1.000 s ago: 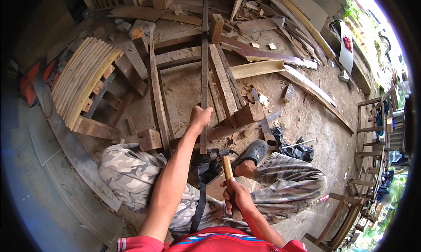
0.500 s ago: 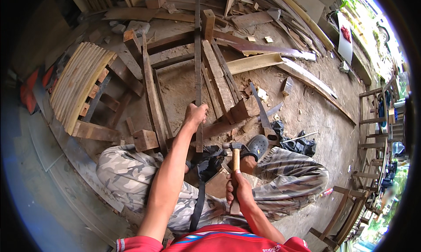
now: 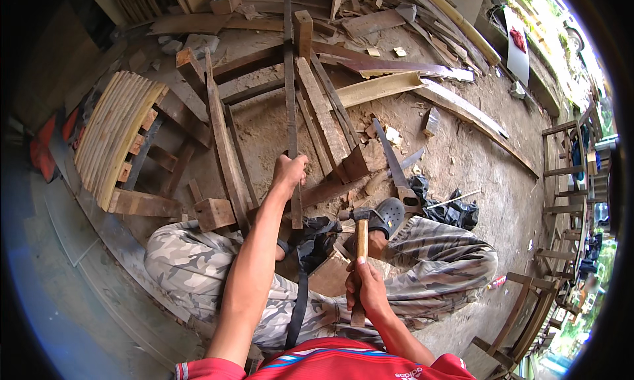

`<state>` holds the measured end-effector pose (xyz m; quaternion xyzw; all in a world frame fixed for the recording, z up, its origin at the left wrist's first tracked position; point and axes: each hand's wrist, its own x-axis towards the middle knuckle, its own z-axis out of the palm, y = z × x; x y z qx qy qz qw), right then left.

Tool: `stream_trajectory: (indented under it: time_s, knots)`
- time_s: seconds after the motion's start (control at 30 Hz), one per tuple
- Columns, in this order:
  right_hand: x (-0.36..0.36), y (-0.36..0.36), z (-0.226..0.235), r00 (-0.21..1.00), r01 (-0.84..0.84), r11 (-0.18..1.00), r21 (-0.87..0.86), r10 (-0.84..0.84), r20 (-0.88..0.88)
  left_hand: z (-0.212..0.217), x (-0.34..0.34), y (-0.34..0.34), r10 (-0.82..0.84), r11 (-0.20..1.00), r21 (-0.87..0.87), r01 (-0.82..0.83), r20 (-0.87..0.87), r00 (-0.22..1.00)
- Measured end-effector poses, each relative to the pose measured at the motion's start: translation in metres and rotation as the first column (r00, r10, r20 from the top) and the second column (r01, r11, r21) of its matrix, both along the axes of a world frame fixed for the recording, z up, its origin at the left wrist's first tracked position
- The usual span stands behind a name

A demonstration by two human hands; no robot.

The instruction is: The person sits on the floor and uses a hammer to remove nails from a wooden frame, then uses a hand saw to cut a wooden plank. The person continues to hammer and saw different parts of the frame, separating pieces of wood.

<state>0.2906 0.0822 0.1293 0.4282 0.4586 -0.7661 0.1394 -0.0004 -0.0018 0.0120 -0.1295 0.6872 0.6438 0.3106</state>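
Note:
My left hand is closed around the lower part of a long, thin dark wooden strip. The strip runs away from me above a wooden frame of dark legs and rails lying on the ground. In my right hand is a hammer, gripped by its wooden handle with the dark metal head uppermost. That head is in front of my grey clog. Between my legs, a wood block is partly hidden.
A handsaw lies beside a black plastic bag at right. A slatted wooden stool rests tipped over at left. Boards and offcuts litter the dirt floor. Wooden chairs stand along the right.
The view has turned slightly, shifting the far things a little left. My right hand and the hammer have moved slightly right. Both hands keep their holds.

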Motion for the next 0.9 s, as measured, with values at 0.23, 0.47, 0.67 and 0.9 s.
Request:
stream_trajectory:
  time_s: [0.23, 0.47, 0.67, 0.9]
  knots:
    - [0.002, -0.014, -0.022, 0.88, -0.393, 0.71, 0.585, 0.475, 0.015, 0.002, 0.001, 0.001, -0.014, 1.0, -0.015, 0.015, 0.006, 1.0]
    - [-0.003, -0.009, -0.007, 0.881, -0.381, 0.621, 0.685, 0.469, 0.065, -0.005, -0.002, -0.001, 0.0, 1.0, -0.019, 0.0, -0.013, 1.0]
    - [-0.003, -0.002, -0.008, 0.829, -0.511, 0.604, 0.612, 0.536, 0.163, -0.005, -0.001, -0.002, -0.002, 1.0, 0.016, 0.003, -0.026, 1.0]
    - [0.008, 0.005, -0.01, 0.859, -0.491, 0.627, 0.605, 0.464, 0.215, -0.012, -0.007, -0.024, -0.146, 0.768, 0.639, -0.029, 0.219, 0.965]
